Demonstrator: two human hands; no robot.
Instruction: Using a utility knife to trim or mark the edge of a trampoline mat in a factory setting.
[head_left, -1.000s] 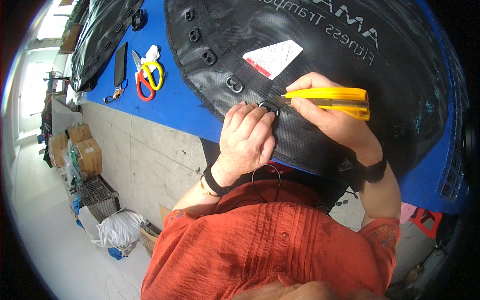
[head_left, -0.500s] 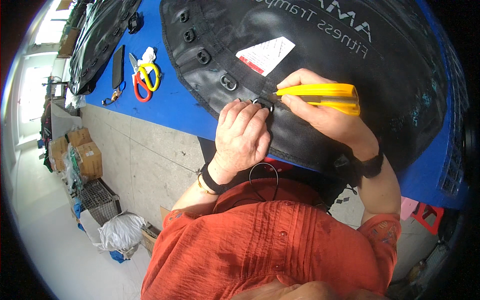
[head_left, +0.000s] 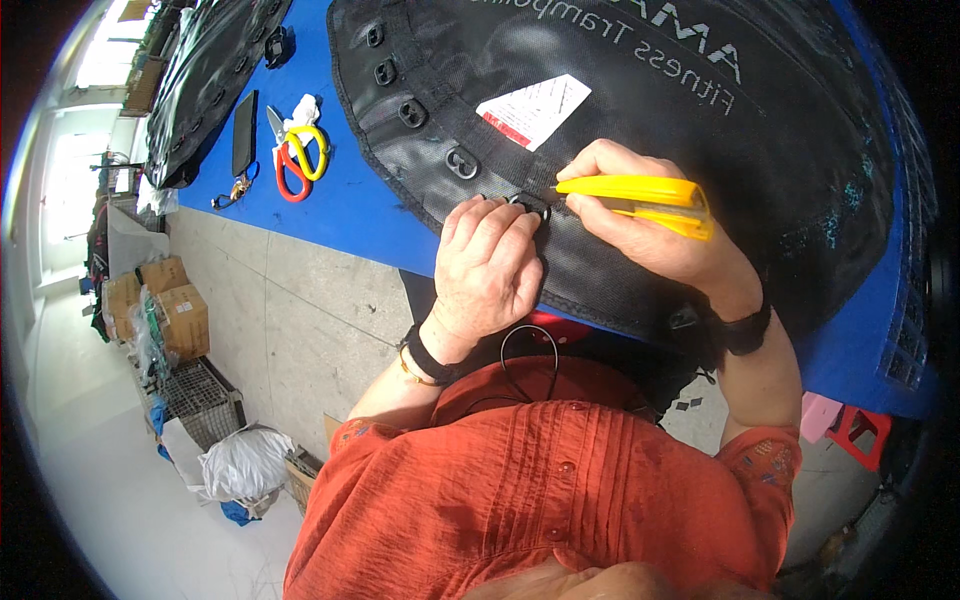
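A round black mesh trampoline mat [head_left: 640,110] has strap loops with metal rings along its near-left edge. My left hand [head_left: 487,262] lies at that edge, fingers pressed together and curled over a loop with a ring [head_left: 533,207]. Its fingertips partly hide the loop. In my right hand [head_left: 650,225], closed, is a yellow utility knife [head_left: 640,190]. The knife's tip points left, close to the loop by my left fingers; I cannot tell whether it touches. Another ringed loop [head_left: 462,162] stands just beyond my left hand. A white and red label [head_left: 535,110] lies on the mat.
The mat rests on a blue table [head_left: 330,225]. Scissors [head_left: 297,160] with red and yellow handles and a dark flat strip [head_left: 244,132] lie at left. More black mats [head_left: 205,85] are stacked far left. Cardboard boxes [head_left: 180,320] stand on the floor. A red stool [head_left: 860,437] is at lower right.
The rear end of the knife has tilted slightly downward in my right hand. My left hand stays at the same loop. The whole view has shifted a little.
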